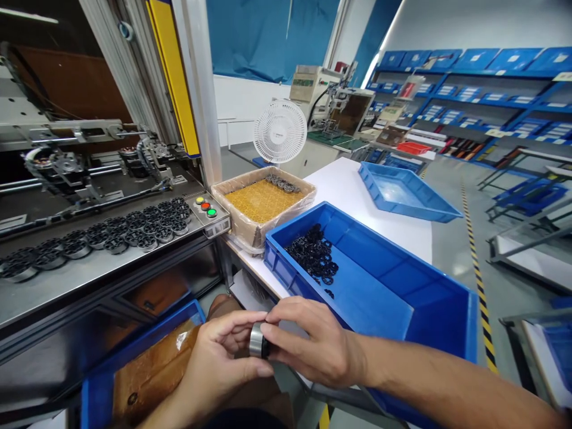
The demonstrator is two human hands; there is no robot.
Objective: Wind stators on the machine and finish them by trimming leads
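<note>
Low in the middle of the view, my left hand (218, 351) is closed around a short silver metal ring (256, 340), thumb below and fingers above. My right hand (315, 342) grips the other side of the same ring, where a black part shows at its edge. My fingers hide much of that black part. Just beyond my right hand is a deep blue bin (384, 286) with a heap of small black plastic pieces (313, 253) at its left end. Several similar silver-and-black rings (147, 229) stand in rows on the machine's metal ledge to the left.
A plastic-lined cardboard box (263, 208) holds yellow dividers and some rings. Coloured buttons (205, 206) sit at the ledge's corner. A white fan (280, 131) stands behind the box. A shallow blue tray (406, 190) lies on the white table. Below left is another box (152, 369).
</note>
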